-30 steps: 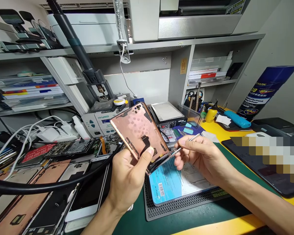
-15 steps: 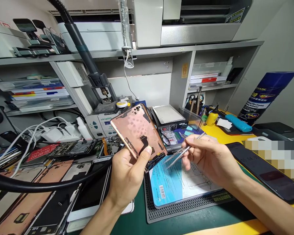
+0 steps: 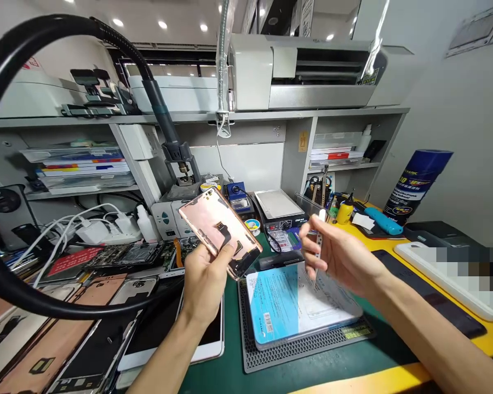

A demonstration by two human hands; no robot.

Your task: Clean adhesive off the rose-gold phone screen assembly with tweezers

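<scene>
My left hand (image 3: 207, 279) grips the lower edge of a copper-coloured phone screen assembly (image 3: 213, 216), thumb on its inner face. A black flex cable (image 3: 225, 234) lies across that face near the thumb. My right hand (image 3: 332, 249) is closed around metal tweezers (image 3: 319, 241), their tips pointing down. The tweezers are apart from the screen assembly. Beneath both hands lies a blue and white package (image 3: 277, 306) on a grey perforated mat (image 3: 308, 347).
Several phone screens and frames (image 3: 82, 323) and a white tablet (image 3: 170, 328) lie at the left. A black hose (image 3: 61, 313) loops across that side. A heating plate (image 3: 279, 203) stands behind, a spray can (image 3: 417, 183) at the right, and a black phone (image 3: 431, 295) near my right forearm.
The camera has tilted up, showing more of the ceiling and hose. My right hand has turned the tweezers from pointing left at the screen assembly to pointing down, farther from it.
</scene>
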